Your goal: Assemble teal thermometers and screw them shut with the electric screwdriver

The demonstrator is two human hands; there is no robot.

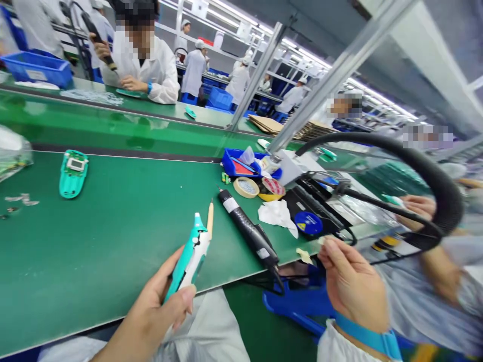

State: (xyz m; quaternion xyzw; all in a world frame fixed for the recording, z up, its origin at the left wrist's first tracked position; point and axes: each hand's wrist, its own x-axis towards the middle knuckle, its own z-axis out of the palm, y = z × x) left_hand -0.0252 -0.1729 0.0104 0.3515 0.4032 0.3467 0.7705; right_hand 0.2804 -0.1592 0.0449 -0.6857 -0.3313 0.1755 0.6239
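A teal and white handheld device (192, 259) is wrapped in the fingers of my left hand (162, 301), its white tip pointing up. A thin beige piece (210, 220) stands up at the device's upper right end. My right hand (354, 281), with a blue band at the wrist, is beyond the table's front edge. Its thumb and fingertips pinch a small pale bit (322, 241). A black electric screwdriver (247, 226) lies between the two hands. Far left on the table lies a teal housing (74, 173) with a circuit board showing.
A blue tray (241, 163) of small items, tape rolls (246, 187), crumpled white tissue (277, 215) and a yellowish scrap (304, 256) lie right of centre. A thick black hose (449, 191) arches at the right. A co-worker (147, 65) sits across the bench; another's hands are at right.
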